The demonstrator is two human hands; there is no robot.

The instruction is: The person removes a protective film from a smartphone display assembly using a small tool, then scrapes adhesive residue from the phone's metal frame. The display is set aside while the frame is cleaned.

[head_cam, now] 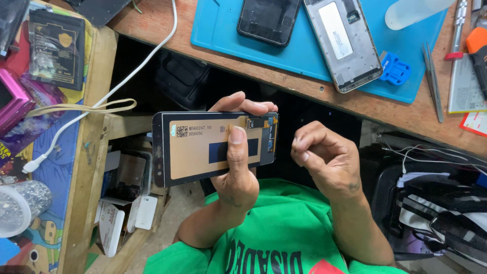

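- A phone screen panel (215, 147) is held up over the lap, back side facing the camera, so the tan backing and a dark patch can be seen.
- It's gripped by the left hand (237, 175): thumb pressed flat on the back, fingers wrapped round behind the top edge.
- The right hand (324, 157) is kept just beside the panel's right end, not touching it. Fingers are curled in with the tips pinched together; whether anything tiny is pinched there can't be told.
- Looks like the inspect-or-peel stage, with the flex end of the panel being worked at.
- A fine fingertip grip at that end is probably called for, the panel kept steady.
- Further off, past both hands, a phone frame (345, 43) and a black phone (269, 20) are laid on a blue mat (223, 25) on the desk (406, 114).
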